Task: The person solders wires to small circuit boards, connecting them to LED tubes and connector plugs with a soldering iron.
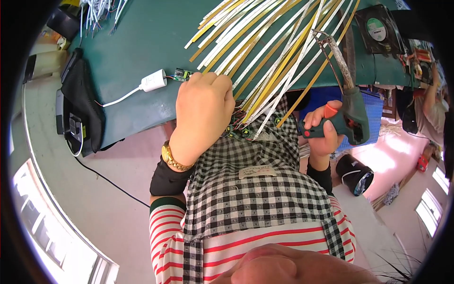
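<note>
My left hand [203, 102] is closed at the table's near edge, its fingers curled over one end of a small green circuit board [182, 74]. The fingertips themselves are hidden. Thin wires join that board to a white cylindrical housing [153, 81] with a white cable. My right hand [326, 132] grips a dark green soldering gun [353, 111] with a red trigger, its worn metal tip pointing up over the strips. Long white and yellow LED strips [265, 61] fan across the table beside my left hand. Wires and more small boards [239, 130] sit at their near ends, over my lap.
A black padded object [87, 104] and a corded device lie at the table's left edge. Bundled white cables [99, 14] are at the far left. A black case [379, 29] stands far right. Below it are a blue mat [371, 118] and a black bucket [354, 175].
</note>
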`<state>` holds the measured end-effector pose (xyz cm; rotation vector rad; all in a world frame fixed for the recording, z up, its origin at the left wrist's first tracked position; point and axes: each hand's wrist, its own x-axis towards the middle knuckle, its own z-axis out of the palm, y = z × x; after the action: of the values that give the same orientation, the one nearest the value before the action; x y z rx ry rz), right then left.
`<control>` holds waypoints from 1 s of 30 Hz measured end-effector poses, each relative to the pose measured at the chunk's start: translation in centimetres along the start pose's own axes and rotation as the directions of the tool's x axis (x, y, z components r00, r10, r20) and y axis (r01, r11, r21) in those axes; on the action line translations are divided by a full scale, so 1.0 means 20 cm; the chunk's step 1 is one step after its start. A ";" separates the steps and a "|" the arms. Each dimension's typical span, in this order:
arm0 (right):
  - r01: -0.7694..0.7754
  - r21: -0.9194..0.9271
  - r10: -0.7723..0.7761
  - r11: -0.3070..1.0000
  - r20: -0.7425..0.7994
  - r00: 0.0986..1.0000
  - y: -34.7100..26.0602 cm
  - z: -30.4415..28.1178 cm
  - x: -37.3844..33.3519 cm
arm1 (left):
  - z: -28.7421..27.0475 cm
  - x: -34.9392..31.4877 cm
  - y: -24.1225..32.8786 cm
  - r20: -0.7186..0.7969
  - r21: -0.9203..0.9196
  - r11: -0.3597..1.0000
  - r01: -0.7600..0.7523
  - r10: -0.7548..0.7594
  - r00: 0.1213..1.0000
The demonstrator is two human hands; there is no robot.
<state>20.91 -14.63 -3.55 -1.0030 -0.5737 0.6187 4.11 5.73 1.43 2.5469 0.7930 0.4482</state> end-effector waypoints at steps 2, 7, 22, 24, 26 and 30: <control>0.002 0.001 -0.002 1.000 0.002 1.000 0.00 0.00 0.00 | -0.02 -0.02 0.01 0.009 0.018 0.999 -0.040 0.040 0.999; 0.003 -0.014 -0.003 1.000 -0.004 1.000 -0.01 0.00 0.02 | -0.04 -0.09 0.00 -0.003 -0.058 0.998 -0.019 0.018 1.000; -0.013 -0.043 0.011 0.999 -0.028 1.000 -0.01 -0.01 -0.01 | 0.03 -0.04 -0.01 -0.181 0.136 0.989 0.051 -0.026 0.983; 0.001 -0.053 -0.003 0.999 -0.036 0.999 -0.02 -0.01 -0.02 | 0.03 -0.02 -0.04 -0.164 0.023 0.999 0.033 -0.028 0.986; 0.012 -0.064 -0.015 0.998 -0.044 0.999 -0.03 0.00 -0.02 | 0.00 -0.01 -0.08 0.039 -0.374 0.917 0.142 -0.137 0.990; 0.022 -0.064 -0.024 0.998 -0.033 0.999 -0.03 0.00 -0.02 | -0.08 0.03 -0.06 0.498 -0.605 0.533 0.591 -0.326 0.804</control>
<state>20.70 -15.22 -3.13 -1.0637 -0.5774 0.5651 3.27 7.47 2.26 1.4867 0.8886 0.1037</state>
